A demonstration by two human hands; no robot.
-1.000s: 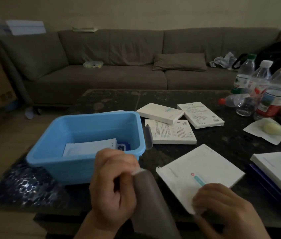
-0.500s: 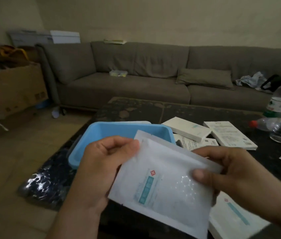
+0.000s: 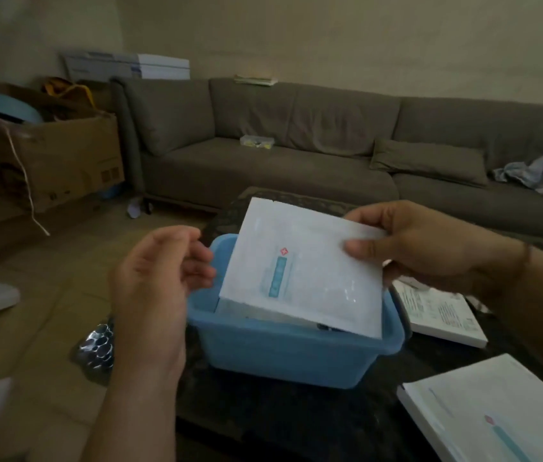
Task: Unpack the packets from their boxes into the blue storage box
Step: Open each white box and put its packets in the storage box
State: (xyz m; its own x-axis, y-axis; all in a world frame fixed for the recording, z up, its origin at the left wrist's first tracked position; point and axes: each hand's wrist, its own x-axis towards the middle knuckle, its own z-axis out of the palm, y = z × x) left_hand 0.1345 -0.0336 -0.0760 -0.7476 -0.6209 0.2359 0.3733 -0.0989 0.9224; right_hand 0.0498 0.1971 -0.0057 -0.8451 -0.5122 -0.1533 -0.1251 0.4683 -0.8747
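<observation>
Packet (image 3: 303, 275) sits pinched at its upper right edge by the right hand (image 3: 430, 243), thumb on the printed face and fingers curled behind. It is a flat white sachet with a teal stripe and a small red mark, tilted with its lower edge dipping over the blue box (image 3: 293, 355). The left hand (image 3: 160, 271) hangs just left of the packet, palm turned toward it, fingers loosely bent and holding nothing; whether its fingertips graze the packet's left edge I cannot tell. The two hands stand apart, with the packet between them.

The blue box lies below and between the hands, on the dark desk (image 3: 263, 418). Something pale lies inside it, under the packet, mostly hidden. Below the right hand, just beyond the box's right wall, a white carton (image 3: 443, 315) with printed text lies flat. Nearer the person, under the right forearm, another white carton (image 3: 493, 415) with a teal stripe rests on the desk.

Beyond the hands runs a grey sofa (image 3: 296, 135). Far left of the left hand stands a cardboard box (image 3: 53, 161) on the floor.
</observation>
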